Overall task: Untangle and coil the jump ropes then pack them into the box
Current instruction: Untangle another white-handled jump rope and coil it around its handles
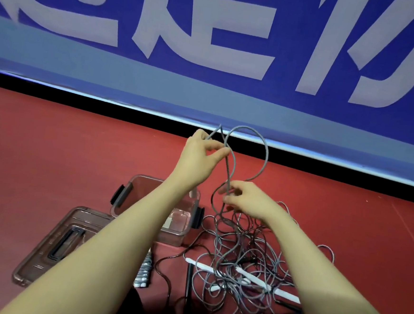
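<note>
Untangling barely begun: left hand (201, 154) pinches grey rope (265, 159) up high, right hand (244, 200) pinches same strand lower.

Lifted loop runs roughly vertical, top pointing up toward blue banner (209, 45). Rest of jump ropes (242, 258) w/ handles lie knotted on red floor (65, 145), just right of open box (178, 229); nothing coiled in box as far as visible, lid (53, 244) beside it.

We judge this a sports hall: red court floor (53, 144), with a blue lettered barrier banner (210, 33) along its edge.
</note>
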Demonstrator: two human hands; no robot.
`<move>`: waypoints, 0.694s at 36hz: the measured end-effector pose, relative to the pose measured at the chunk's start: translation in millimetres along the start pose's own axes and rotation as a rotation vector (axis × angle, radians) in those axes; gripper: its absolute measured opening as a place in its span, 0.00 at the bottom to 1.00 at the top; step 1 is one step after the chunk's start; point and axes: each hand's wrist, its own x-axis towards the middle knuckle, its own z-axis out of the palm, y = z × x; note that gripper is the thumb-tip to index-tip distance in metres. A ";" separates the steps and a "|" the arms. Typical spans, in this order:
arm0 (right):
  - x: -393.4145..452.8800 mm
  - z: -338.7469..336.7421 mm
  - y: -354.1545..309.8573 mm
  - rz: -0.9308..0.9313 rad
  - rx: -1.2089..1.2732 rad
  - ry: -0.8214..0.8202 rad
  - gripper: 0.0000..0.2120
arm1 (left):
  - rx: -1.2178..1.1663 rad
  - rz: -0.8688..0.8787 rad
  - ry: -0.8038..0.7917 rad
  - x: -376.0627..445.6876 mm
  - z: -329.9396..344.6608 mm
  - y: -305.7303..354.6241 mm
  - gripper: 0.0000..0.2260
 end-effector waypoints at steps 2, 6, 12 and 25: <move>-2.0 2.9 -3.3 0.023 0.142 0.025 0.02 | -0.044 -0.005 0.006 0.6 -1.5 2.5 0.06; -4.3 -2.3 -16.0 -0.007 0.481 0.214 0.06 | -0.001 -0.071 -0.098 -1.4 0.5 -0.3 0.09; -7.3 -21.4 -32.0 -0.143 0.888 0.397 0.07 | 0.199 -0.109 -0.438 -17.9 11.1 -15.8 0.09; -5.6 -28.6 -34.0 -0.247 1.347 0.356 0.08 | 0.141 0.021 -0.204 -15.0 11.7 -17.1 0.05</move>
